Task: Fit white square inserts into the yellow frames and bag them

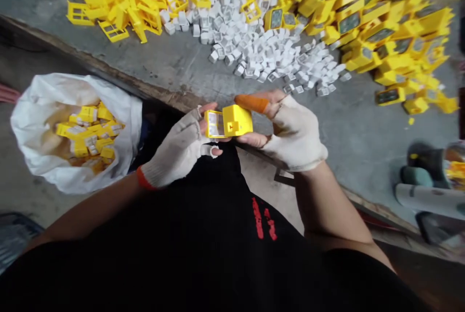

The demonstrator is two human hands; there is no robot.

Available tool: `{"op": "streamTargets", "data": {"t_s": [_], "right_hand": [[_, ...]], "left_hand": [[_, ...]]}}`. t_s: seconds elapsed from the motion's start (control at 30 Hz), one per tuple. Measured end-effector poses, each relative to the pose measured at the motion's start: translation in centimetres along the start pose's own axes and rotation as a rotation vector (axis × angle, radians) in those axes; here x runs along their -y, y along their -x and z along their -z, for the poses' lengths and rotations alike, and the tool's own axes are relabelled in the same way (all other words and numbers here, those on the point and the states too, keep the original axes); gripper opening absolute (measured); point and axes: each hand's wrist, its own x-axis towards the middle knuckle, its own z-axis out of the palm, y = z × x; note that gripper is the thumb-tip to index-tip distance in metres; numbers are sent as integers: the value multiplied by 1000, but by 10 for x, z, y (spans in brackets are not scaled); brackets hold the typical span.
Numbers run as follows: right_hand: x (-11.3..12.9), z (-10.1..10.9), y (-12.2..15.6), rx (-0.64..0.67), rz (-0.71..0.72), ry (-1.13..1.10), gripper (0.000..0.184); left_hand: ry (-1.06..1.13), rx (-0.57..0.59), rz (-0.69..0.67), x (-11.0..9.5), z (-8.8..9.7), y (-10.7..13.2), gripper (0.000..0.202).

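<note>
My left hand (pixel 183 145), in a white fingerless glove with an orange cuff edge, pinches a small yellow frame (pixel 215 124) that has white pieces in its openings. My right hand (pixel 296 130), gloved alike with an orange cover on one finger, grips a boxy yellow plastic housing (pixel 238 120) between thumb and fingers. The frame and the housing meet edge to edge in front of my body, just off the bench edge. Whether they are joined, I cannot tell.
On the grey bench (pixel 163 65) lie loose yellow frames (pixel 116 4), small white cubes (pixel 261 55) and yellow housings (pixel 392 36) in heaps. A white sack (pixel 39 128) holding yellow-and-white pieces (pixel 90 130) stands at left. Containers (pixel 425 162) sit at the right.
</note>
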Motion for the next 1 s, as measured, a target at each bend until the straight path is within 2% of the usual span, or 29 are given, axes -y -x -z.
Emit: {"op": "streamTargets", "data": {"t_s": [0.1, 0.27, 0.47, 0.57, 0.67, 0.87, 1.0], "right_hand": [[14, -8, -8, 8, 58, -51, 57], [7, -16, -10, 53, 12, -15, 67], [8, -15, -4, 53, 81, 30, 57], [13, -19, 1, 43, 83, 140, 57], [15, -25, 6, 13, 74, 153, 55], [13, -31, 10, -8, 88, 85, 52], [15, -23, 10, -12, 16, 110, 53]], "left_hand": [[-5, -20, 5, -3, -4, 3, 40], [-48, -20, 10, -5, -7, 3, 26], [-105, -42, -24, -2, -4, 6, 24], [-232, -29, -92, -2, -3, 12, 31], [-245, -33, -146, -3, -1, 16, 38], [-43, -25, 60, -3, 4, 11, 25], [25, 7, 72, -1, 5, 7, 26]]}}
